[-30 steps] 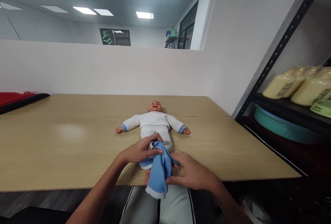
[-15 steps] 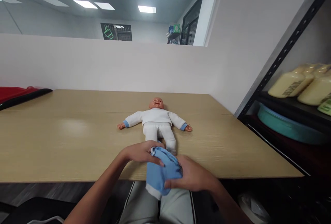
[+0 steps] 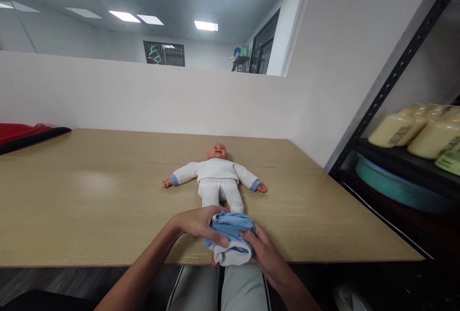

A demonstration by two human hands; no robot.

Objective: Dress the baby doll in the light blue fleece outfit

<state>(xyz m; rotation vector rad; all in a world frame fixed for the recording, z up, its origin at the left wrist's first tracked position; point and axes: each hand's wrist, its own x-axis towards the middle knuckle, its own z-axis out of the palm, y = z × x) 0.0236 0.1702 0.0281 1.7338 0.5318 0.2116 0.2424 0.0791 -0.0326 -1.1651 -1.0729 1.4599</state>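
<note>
Both hands grip a small blue cloth garment with a white band [image 3: 232,227], bunched at the table's front edge. My left hand [image 3: 201,224] is closed on its left side, thumb on top. On the right side, my right hand [image 3: 260,244] pinches the fabric with thumb and fingers. A baby doll [image 3: 217,169] lies on its back beyond the hands, head away from me, arms spread. It wears a white top with blue cuffs and white trousers. The garment and hands cover its lower legs and feet; a bit of skin-coloured doll part shows below the garment's left side.
The wooden table [image 3: 108,215] runs up to a white wall. A red item with a black edge [image 3: 32,136] lies at the far left. On the right, a black metal shelf [image 3: 381,95] holds cream bottles [image 3: 395,129] and a teal basin [image 3: 395,184].
The garment has been gathered up, its white band rising from hanging below to the near side between my hands. My right hand has shifted its grip. The camera view has tilted slightly upward.
</note>
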